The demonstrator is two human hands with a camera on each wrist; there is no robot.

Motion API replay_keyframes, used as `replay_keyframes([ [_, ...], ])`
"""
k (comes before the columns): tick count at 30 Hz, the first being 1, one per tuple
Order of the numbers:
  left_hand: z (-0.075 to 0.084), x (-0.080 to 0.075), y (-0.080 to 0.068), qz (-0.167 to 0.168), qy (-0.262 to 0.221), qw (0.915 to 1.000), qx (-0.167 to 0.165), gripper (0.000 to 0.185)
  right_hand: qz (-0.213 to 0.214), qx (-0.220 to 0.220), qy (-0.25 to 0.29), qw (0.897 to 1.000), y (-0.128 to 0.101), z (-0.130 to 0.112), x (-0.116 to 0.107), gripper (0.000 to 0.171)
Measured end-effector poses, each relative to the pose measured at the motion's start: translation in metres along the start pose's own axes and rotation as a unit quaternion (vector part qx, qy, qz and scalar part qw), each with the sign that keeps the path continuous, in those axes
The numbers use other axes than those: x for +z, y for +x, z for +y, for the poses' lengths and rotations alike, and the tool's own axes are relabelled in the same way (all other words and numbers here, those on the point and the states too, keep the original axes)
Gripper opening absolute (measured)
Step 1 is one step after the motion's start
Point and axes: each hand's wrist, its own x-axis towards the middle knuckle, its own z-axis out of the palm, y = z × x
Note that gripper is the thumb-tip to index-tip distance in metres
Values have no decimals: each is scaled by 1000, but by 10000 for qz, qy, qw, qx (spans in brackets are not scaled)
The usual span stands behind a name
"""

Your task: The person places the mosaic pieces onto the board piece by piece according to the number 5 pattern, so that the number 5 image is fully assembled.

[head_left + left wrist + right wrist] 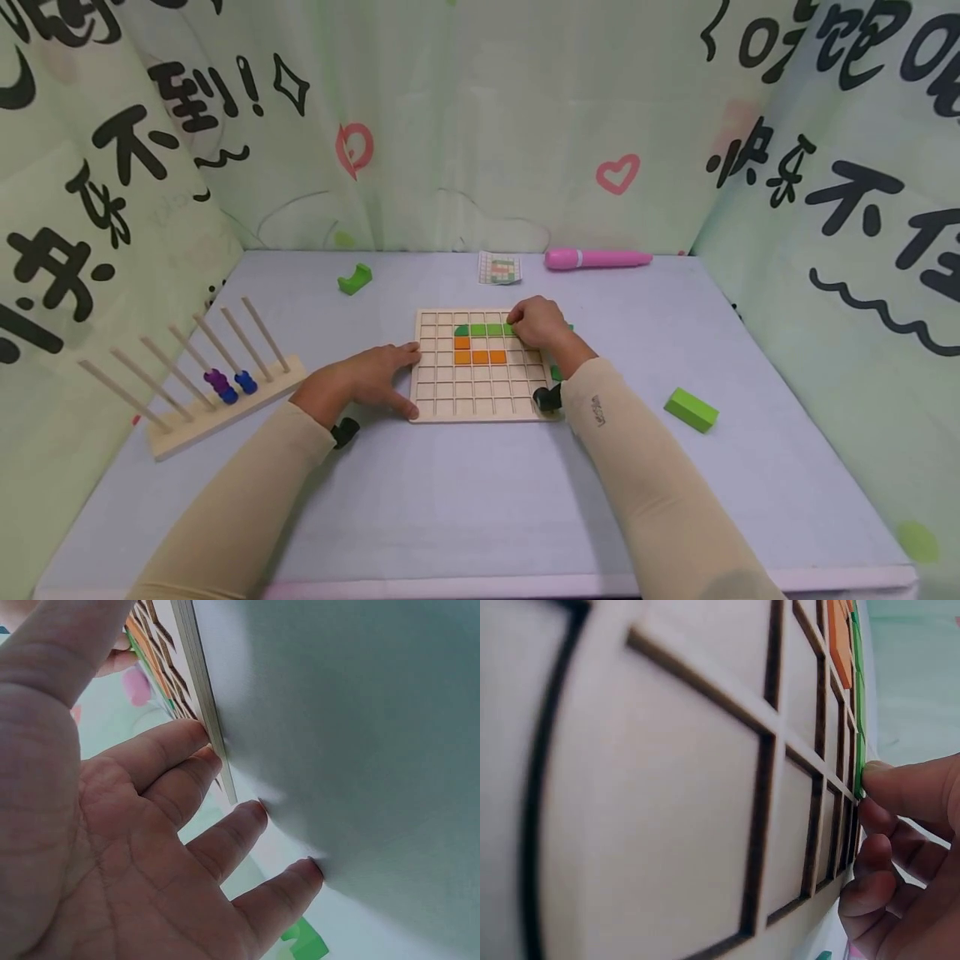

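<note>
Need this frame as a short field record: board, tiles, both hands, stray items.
board: wooden grid board on the table
tiles: green row above orange tiles
left hand: fingers straight, against the board's left edge
right hand: fingertips on a green tile at the row's right end
stray items: green block, pink pen, pattern card, peg rack

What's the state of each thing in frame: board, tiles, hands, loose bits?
grid board: flat on table, mostly unfilled
green tiles: seated in a row
orange tiles: seated below the green
right hand: fingers curled, pinching a green tile at the row's end
left hand: fingers straight, braced on the board's left edge
pink pen: lying, capped
green block: lying loose
bead rack: few beads on
</note>
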Motion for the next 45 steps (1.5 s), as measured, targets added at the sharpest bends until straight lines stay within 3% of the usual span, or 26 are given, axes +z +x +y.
replay_keyframes([
  [11,4,0,-1,-63,47,10000,40,105,-159,213,719,9971,-28,29,-14,33],
  [26,3,-3,-2,-59,69,9999,55,105,-378,163,39,9991,-66,65,-33,31],
  [35,1,-1,-1,-42,55,10000,67,104,-487,269,-563,9969,-79,66,-29,29],
  [38,0,-1,-1,-48,28,9999,106,104,-441,456,-646,9959,-79,66,-26,30],
  [45,1,-1,0,-42,44,9999,130,105,-488,417,-858,9942,-80,66,-25,30],
])
